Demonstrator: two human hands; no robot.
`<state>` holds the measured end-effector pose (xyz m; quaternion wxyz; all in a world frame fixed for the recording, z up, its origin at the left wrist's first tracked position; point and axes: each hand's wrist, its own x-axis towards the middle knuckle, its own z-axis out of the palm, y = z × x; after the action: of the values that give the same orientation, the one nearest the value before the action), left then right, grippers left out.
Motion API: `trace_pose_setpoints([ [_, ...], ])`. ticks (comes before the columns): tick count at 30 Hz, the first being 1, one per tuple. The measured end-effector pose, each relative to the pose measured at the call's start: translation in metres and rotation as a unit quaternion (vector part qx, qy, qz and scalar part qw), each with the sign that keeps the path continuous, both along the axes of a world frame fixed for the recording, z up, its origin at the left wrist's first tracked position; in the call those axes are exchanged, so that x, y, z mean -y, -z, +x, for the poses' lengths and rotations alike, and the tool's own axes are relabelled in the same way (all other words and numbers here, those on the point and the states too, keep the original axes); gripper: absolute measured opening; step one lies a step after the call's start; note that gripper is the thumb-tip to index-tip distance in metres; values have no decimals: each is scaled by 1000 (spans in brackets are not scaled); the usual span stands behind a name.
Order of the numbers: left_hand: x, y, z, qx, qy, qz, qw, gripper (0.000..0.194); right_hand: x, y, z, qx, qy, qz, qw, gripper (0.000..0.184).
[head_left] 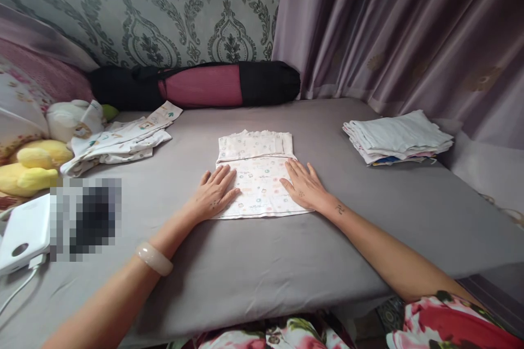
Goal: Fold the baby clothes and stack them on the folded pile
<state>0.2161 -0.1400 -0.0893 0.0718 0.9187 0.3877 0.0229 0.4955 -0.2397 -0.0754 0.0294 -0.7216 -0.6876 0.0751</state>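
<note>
A small white printed garment [262,188] lies flat in front of me on the grey sheet, its far part folded into a narrower strip. Across its left edge rests my left hand [216,192], palm down with fingers stretched out. My right hand [303,184] lies flat on the right edge, fingers spread. Neither hand grips the cloth. Both hands cover parts of the garment's side edges.
To the right stands a stack of folded clothes [399,136]. Loose printed clothes [123,142] lie at the left beside yellow and white plush toys [35,166]. A white power bank [25,234] with a cable sits near left. Along the wall lies a long black-and-maroon bag [200,86].
</note>
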Motion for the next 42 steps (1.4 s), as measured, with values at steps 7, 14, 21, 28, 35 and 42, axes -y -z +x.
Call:
trace_pose_setpoints([
  [7,3,-2,-4,-10,3,3,1000,71,5,-4,2,4,-8,-3,1000,64],
  [14,10,-6,-26,31,-8,-16,999,68,29,-11,13,-5,-6,27,1000,53],
  [21,19,-13,-51,86,-92,-30,992,47,51,-18,22,-6,52,56,997,32],
  [28,30,-30,-56,75,-171,-104,977,40,62,-17,21,-42,78,58,994,25],
  [35,34,-35,-57,91,-170,-173,966,51,67,-22,15,-71,79,29,994,28],
  [42,37,-39,-56,115,-192,-215,951,49,69,-28,15,-107,92,15,990,24],
])
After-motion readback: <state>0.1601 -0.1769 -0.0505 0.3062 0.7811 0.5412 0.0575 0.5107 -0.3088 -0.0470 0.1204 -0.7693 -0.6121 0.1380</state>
